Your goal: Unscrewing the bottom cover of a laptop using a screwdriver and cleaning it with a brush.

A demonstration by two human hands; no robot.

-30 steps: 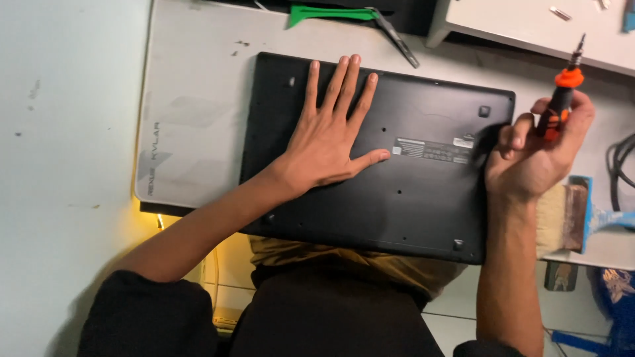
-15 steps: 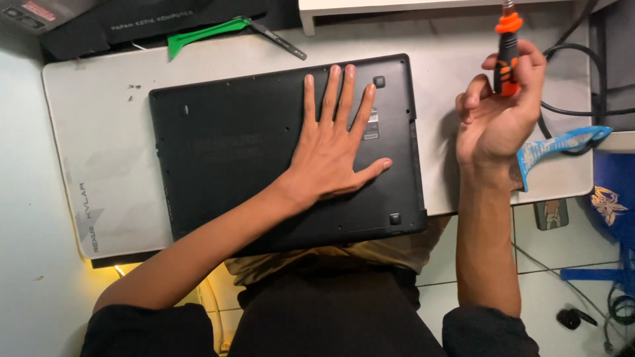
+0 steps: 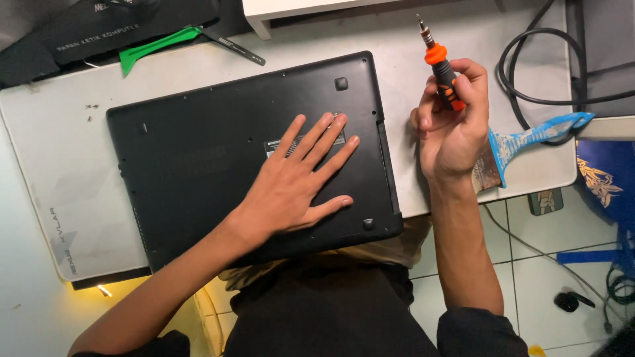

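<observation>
We press our left hand (image 3: 297, 182) flat, fingers spread, on the underside of the black laptop (image 3: 218, 152), which lies bottom-up on the grey mat (image 3: 53, 158) with its near edge past the table's edge. Our right hand (image 3: 450, 122) is clenched around an orange-and-black screwdriver (image 3: 442, 66), held tip-up just right of the laptop and clear of it. A blue-handled brush (image 3: 529, 139) lies beside that wrist, a green pry tool (image 3: 155, 47) beyond the laptop's far edge.
</observation>
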